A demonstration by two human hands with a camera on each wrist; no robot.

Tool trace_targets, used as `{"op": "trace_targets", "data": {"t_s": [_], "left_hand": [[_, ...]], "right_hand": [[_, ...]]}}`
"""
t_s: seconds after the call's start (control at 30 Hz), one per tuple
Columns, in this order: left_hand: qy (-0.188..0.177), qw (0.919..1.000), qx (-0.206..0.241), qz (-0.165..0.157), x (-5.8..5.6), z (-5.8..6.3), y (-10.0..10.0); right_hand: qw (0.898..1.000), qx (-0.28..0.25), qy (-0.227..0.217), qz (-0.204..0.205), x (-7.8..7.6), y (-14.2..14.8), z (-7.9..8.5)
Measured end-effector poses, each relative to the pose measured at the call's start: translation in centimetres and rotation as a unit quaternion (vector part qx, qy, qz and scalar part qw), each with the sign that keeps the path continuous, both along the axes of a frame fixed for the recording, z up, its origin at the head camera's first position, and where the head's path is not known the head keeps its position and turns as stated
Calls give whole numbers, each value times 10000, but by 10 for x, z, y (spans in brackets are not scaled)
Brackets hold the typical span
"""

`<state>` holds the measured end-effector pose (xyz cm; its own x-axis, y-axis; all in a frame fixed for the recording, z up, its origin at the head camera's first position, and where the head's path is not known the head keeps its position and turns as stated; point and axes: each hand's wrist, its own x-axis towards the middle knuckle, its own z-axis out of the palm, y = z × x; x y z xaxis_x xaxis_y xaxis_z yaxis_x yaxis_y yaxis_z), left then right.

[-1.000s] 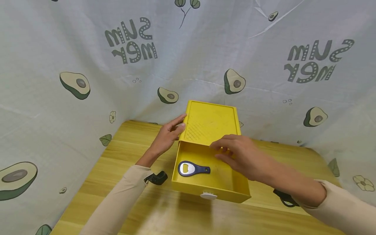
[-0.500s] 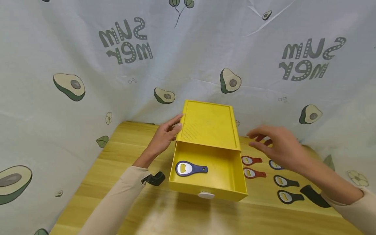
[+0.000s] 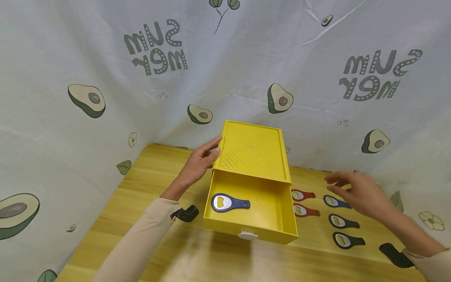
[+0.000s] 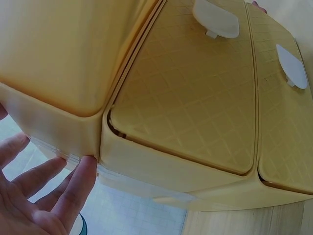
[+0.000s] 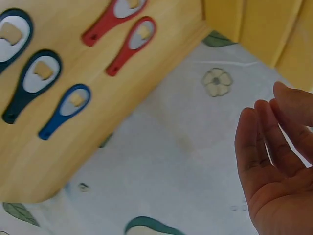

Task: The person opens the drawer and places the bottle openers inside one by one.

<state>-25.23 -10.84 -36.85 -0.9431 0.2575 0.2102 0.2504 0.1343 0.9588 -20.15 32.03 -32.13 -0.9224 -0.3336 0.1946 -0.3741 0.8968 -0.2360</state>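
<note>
A yellow drawer box stands on the table with its top drawer pulled out. Inside that drawer lies a blue bottle opener with a metal head. My left hand rests its straight fingers against the box's left side, as the left wrist view also shows. My right hand hovers empty, fingers loosely bent, beside another blue bottle opener on the table. Left of it lie two red bottle openers, and two black bottle openers lie in front of it.
The box has further drawers beneath, each with a white handle. A printed avocado cloth hangs behind and beside the wooden table. White handle juts from the pulled-out drawer's front.
My right hand has moved from above the drawer to the right, over the table, uncovering the red, black and blue bottle openers. The left hand stays at the box's side.
</note>
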Motion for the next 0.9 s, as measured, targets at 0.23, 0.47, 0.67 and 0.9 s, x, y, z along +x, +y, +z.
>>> {"op": "trace_targets", "data": {"t_s": [0.23, 0.47, 0.67, 0.9], "left_hand": [[-29, 10000, -11, -2, 1, 0, -1], [-74, 10000, -44, 31, 0, 2, -1], [-108, 9999, 32, -17, 0, 1, -1], [-20, 10000, -4, 6, -1, -1, -1]], "right_hand": [[9991, 406, -20, 72, 4, 28, -27], [9970, 137, -757, -14, 13, 49, -48], [9848, 180, -1722, -155, 14, 69, -65], [9735, 648, -2195, -21, 18, 95, -91]]}}
